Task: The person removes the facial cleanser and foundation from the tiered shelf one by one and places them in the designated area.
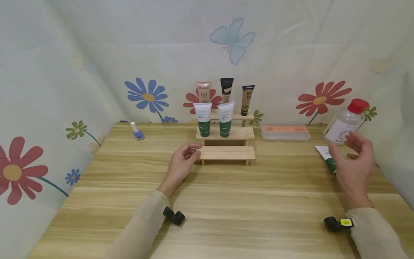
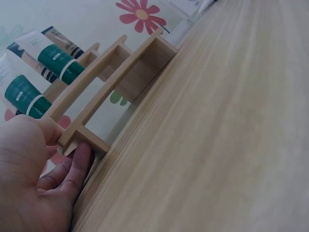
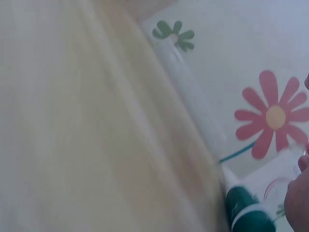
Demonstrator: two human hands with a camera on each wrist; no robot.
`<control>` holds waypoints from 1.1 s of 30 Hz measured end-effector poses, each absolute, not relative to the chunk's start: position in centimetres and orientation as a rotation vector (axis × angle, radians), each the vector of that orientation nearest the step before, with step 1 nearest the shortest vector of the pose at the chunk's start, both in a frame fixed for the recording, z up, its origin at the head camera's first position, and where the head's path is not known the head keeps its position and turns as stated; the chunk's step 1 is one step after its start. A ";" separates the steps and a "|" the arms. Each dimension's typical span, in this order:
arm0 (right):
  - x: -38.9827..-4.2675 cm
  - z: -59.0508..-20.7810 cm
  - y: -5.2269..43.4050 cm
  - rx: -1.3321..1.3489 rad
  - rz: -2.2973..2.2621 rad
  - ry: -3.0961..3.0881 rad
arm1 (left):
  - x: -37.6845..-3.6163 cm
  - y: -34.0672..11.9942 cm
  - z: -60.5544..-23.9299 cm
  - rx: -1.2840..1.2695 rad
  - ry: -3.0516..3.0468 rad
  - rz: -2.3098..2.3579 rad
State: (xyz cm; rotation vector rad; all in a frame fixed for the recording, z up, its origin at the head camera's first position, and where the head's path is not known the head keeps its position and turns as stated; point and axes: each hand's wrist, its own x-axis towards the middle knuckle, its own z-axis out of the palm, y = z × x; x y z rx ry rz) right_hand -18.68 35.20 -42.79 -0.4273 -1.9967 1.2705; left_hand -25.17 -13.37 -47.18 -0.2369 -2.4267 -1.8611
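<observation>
My left hand [image 1: 181, 162] grips the left end of a three-step wooden display stand [image 1: 226, 153]. In the left wrist view its fingers [image 2: 77, 171] curl at the end of the lowest step. Two white-and-green tubes [image 1: 203, 120] stand on the middle step. On the top step are a beige BB cream tube [image 1: 203, 91], a black-topped tube [image 1: 227, 88] and a gold-and-black tube [image 1: 246, 102]. My right hand [image 1: 355, 163] is held with fingers apart and bent, holding nothing visible, close to a white-and-green tube [image 1: 330, 163] lying on the table and partly hidden by the hand.
Behind the right hand a clear bottle with a red cap [image 1: 358, 106] leans to the right. A flat clear case with an orange label [image 1: 284, 133] lies right of the stand. A blue nail polish bottle [image 1: 138, 133] is at left. Flowered cloth [image 1: 155, 43] hangs behind.
</observation>
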 end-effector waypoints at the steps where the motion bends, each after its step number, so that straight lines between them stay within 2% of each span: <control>1: -18.9 -42.4 34.7 -0.385 1.290 -1.984 | -25.1 -13.4 -47.2 -0.237 -2.424 -1.865; 12: -21.9 -39.3 27.6 0.096 1.533 -1.856 | -25.2 -13.5 -47.3 -0.235 -2.411 -1.870; 33: -24.5 -37.9 18.2 0.346 1.804 -1.866 | -25.2 -13.3 -47.1 -0.248 -2.420 -1.864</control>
